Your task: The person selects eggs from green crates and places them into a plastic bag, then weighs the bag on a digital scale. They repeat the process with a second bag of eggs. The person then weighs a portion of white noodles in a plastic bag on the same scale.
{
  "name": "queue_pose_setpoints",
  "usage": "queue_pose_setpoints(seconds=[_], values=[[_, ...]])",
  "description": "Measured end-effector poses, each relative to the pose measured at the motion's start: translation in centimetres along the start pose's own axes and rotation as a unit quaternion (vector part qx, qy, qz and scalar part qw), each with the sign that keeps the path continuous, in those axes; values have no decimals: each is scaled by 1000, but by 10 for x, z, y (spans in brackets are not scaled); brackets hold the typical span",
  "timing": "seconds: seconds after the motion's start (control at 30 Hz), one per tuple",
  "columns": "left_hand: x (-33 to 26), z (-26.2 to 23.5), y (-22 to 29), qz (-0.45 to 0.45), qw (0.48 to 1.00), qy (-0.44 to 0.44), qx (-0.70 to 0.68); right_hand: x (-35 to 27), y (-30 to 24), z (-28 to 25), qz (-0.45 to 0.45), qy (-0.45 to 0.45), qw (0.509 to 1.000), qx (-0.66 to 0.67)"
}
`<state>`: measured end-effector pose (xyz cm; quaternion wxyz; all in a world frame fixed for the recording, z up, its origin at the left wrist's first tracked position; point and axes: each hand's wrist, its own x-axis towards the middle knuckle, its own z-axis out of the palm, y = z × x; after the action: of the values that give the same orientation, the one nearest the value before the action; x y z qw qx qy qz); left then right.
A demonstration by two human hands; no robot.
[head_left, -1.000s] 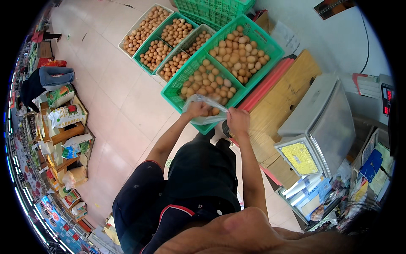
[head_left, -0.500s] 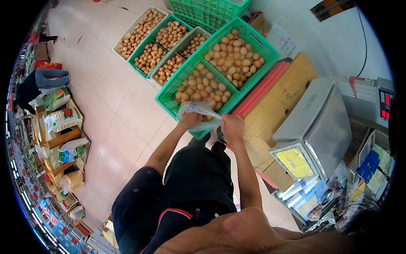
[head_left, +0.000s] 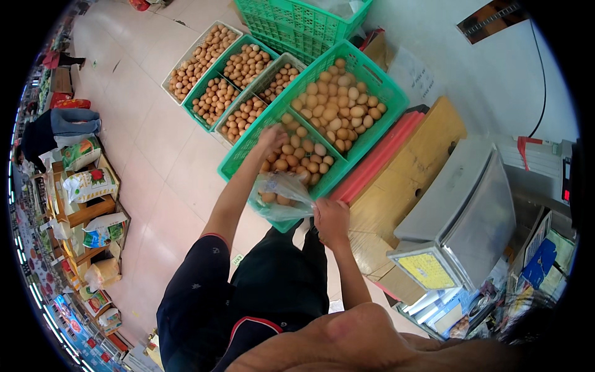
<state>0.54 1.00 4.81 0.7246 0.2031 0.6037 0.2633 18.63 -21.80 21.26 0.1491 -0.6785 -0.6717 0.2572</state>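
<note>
Far left: shelves (head_left: 80,204) stacked with bagged goods line the floor edge, well apart from the work.

Left hand (head_left: 271,137) is stretched out over the near green crate (head_left: 238,162), fingers curled down among the brown eggs (head_left: 297,155); I cannot tell whether they have closed on one. I judge the reach is long because the crate sits on the floor ahead of the knees.

Clear plastic bag (head_left: 282,198) hangs between the two hands, just over the crate's near corner, with a few eggs settled in its bottom. Its long axis runs roughly from lower left up to the right, mouth end gathered toward the right hand, belly sagging toward the crate. Held low and close, I judge, so an egg travels only a short way.

Right hand (head_left: 331,220) has its fingers clamped on the bag's bunched edge, bearing the weight.

Further right: a second green crate (head_left: 381,87) of paler eggs, a cardboard sheet (head_left: 409,167), then a grey weighing scale (head_left: 458,217).
</note>
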Motion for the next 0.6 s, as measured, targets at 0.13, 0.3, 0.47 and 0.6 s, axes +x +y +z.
queue_pose_setpoints(seconds=[0.13, 0.3, 0.47, 0.6], values=[[41, 32, -7, -28, 988, 56, -141, 0, 2, 2, 10, -12, 1000, 12], [106, 21, -39, -7, 969, 57, -238, 0, 5, 5, -10, 23, 999, 25], [142, 4, -55, 14, 965, 88, -245, 4, 8, 5, -19, 24, 999, 32], [137, 28, -49, 30, 965, 127, -229, 3, 12, 10, -10, 34, 999, 20]])
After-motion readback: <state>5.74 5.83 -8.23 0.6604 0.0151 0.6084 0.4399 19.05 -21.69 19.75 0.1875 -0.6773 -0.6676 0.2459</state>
